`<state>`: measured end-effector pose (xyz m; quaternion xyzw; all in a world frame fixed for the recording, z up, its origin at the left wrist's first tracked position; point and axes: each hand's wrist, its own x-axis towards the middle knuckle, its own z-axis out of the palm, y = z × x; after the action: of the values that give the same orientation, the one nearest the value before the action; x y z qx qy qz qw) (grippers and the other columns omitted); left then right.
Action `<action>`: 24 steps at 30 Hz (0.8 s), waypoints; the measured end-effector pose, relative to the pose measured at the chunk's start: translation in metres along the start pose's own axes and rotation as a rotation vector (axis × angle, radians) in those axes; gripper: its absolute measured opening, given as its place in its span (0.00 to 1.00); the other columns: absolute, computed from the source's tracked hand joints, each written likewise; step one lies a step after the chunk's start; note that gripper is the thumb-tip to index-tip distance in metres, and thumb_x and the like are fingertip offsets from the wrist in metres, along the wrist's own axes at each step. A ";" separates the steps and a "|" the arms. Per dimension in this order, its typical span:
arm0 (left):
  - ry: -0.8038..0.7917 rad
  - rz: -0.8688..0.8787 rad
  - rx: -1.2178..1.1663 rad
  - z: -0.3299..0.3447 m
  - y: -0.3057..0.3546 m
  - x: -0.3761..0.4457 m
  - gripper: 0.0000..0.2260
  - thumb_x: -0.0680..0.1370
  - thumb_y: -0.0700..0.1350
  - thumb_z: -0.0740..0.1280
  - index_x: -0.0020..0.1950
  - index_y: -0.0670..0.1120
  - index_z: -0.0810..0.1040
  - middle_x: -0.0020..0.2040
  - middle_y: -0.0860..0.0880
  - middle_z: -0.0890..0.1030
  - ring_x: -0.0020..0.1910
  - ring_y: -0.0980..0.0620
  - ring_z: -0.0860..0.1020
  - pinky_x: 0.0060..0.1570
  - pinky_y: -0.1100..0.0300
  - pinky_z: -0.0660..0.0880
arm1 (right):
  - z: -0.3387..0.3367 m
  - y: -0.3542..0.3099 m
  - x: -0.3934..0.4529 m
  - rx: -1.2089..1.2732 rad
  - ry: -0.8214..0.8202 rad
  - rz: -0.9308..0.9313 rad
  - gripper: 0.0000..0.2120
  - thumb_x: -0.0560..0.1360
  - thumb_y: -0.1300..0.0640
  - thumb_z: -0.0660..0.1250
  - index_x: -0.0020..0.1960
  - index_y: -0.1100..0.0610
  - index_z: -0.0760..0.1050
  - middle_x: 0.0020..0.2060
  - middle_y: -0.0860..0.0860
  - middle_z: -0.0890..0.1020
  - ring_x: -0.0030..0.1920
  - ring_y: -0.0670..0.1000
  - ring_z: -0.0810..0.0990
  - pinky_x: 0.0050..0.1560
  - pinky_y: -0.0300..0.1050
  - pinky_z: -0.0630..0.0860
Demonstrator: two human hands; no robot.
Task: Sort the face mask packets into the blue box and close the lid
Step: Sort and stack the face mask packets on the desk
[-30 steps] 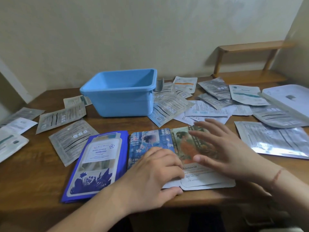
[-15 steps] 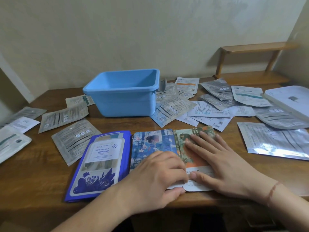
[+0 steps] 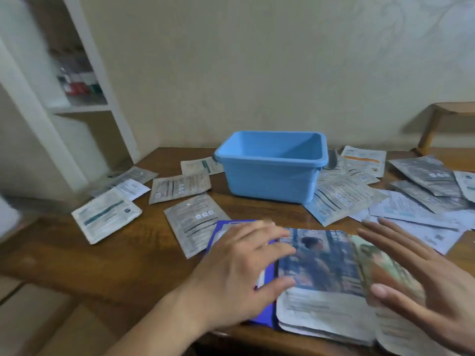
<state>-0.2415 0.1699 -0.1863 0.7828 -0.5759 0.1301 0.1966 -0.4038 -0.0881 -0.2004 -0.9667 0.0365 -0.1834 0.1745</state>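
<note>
The wooden surface (image 3: 108, 263) carries the open blue box (image 3: 272, 168) at the back. In front of the box, both hands, left (image 3: 239, 276) and right (image 3: 424, 278), are spread flat over picture-printed mask packets (image 3: 323, 263); grey packets (image 3: 195, 222) lie around the box.

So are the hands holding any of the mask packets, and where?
Nothing is gripped. The left hand is spread, its fingers reaching over the edge of the picture packet. The right hand is spread flat over the green packet; contact is too blurred to tell.
</note>
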 end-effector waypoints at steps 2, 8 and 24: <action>-0.051 -0.265 0.024 -0.020 -0.040 -0.011 0.20 0.79 0.60 0.61 0.69 0.56 0.74 0.72 0.59 0.70 0.72 0.62 0.63 0.73 0.62 0.58 | 0.008 -0.023 0.022 0.047 -0.013 -0.061 0.34 0.71 0.26 0.56 0.74 0.36 0.60 0.73 0.33 0.63 0.75 0.41 0.60 0.64 0.44 0.71; -0.381 -0.613 0.065 -0.024 -0.116 -0.059 0.24 0.81 0.62 0.55 0.77 0.63 0.57 0.79 0.63 0.52 0.78 0.60 0.48 0.77 0.51 0.45 | 0.044 -0.104 0.103 -0.005 -0.335 -0.255 0.35 0.64 0.18 0.44 0.70 0.24 0.48 0.70 0.20 0.43 0.69 0.24 0.40 0.70 0.27 0.49; -0.491 -1.062 0.190 -0.075 -0.215 -0.142 0.31 0.77 0.71 0.49 0.78 0.66 0.44 0.80 0.59 0.38 0.79 0.49 0.38 0.74 0.35 0.39 | 0.161 -0.210 0.245 -0.284 -0.802 -0.220 0.35 0.74 0.29 0.54 0.76 0.34 0.44 0.79 0.43 0.44 0.78 0.55 0.35 0.74 0.66 0.36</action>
<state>-0.0783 0.3802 -0.2148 0.9853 -0.1196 -0.1198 0.0248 -0.1152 0.1276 -0.1831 -0.9740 -0.1125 0.1955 0.0197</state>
